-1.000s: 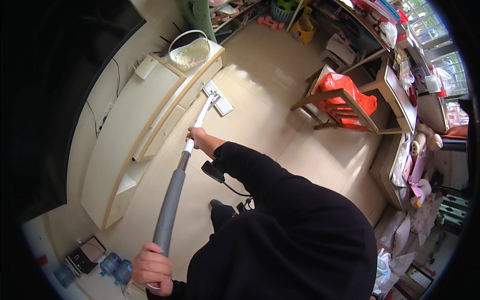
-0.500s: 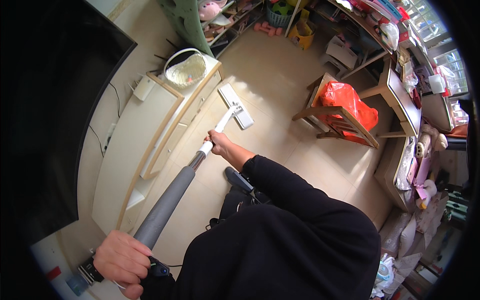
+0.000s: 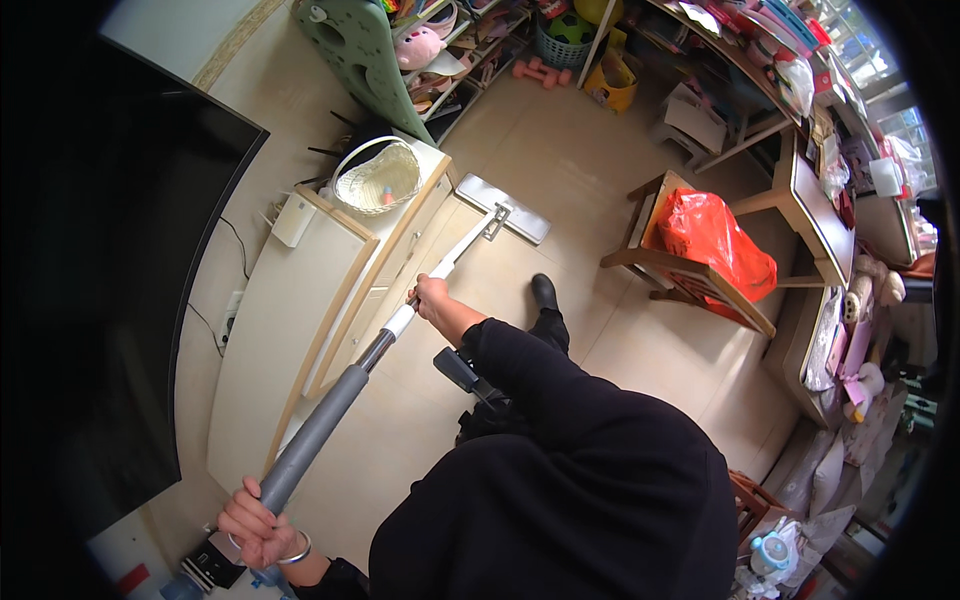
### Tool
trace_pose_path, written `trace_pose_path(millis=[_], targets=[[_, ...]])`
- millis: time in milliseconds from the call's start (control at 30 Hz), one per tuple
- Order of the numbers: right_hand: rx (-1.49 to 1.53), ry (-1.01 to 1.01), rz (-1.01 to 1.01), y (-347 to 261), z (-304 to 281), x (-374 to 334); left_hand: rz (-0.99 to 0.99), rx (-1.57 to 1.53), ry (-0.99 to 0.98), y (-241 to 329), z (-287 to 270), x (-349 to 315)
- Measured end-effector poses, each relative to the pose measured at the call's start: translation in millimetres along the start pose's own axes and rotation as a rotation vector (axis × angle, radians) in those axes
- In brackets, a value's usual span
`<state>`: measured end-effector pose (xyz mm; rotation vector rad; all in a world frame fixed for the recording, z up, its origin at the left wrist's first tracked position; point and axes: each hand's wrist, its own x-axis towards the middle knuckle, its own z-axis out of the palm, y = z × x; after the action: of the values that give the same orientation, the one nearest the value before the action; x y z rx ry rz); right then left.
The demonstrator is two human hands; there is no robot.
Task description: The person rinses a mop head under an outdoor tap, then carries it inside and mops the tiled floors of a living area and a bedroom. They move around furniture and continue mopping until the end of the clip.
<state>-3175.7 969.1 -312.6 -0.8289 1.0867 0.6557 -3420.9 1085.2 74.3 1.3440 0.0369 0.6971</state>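
A flat mop (image 3: pixel 318 432) slants across the view, with a grey grip, a metal tube and a white lower pole. My left hand (image 3: pixel 256 524), wearing a bracelet, is closed round the top end of the grey grip. Further down, my right hand (image 3: pixel 433 297) wraps round the pole at its white section. The white rectangular mop head (image 3: pixel 503 209) rests on the tiled floor beside the corner of the low cabinet. My black-sleeved right arm reaches across the middle, and a dark shoe (image 3: pixel 543 291) shows below the mop head.
A white basket (image 3: pixel 379 178) sits on the low cabinet (image 3: pixel 285 335), in front of a big dark screen (image 3: pixel 120 300). A wooden chair (image 3: pixel 690 265) with a red bag (image 3: pixel 715 240) stands to the right. At the back are pink dumbbells (image 3: pixel 542 73) and a yellow bucket (image 3: pixel 611 82).
The mop head has shifted right along the floor and turned slightly. A shoe has come into view near it. Both hands keep their hold on the mop, and the view has shifted a little.
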Motion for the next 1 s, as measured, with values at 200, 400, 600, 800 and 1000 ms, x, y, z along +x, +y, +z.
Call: trace_pose_path(millis=[200,400,600,800,1000], targets=[[-0.064,0.01,-0.032,-92,11,39,0.005,0.004,0.042,-52,73,44],[-0.085,-0.033,0.038,-205,31,66,0.052,0.131,-0.089,-97,172,104],[-0.144,-0.109,0.09,-244,50,43,0.063,0.032,-0.308,-72,267,160],[-0.058,-0.099,0.295,-303,95,68,0.192,-0.006,-0.343,-93,344,222],[-0.05,-0.311,0.183,-330,66,91,0.005,-0.003,-0.489,-104,365,245]])
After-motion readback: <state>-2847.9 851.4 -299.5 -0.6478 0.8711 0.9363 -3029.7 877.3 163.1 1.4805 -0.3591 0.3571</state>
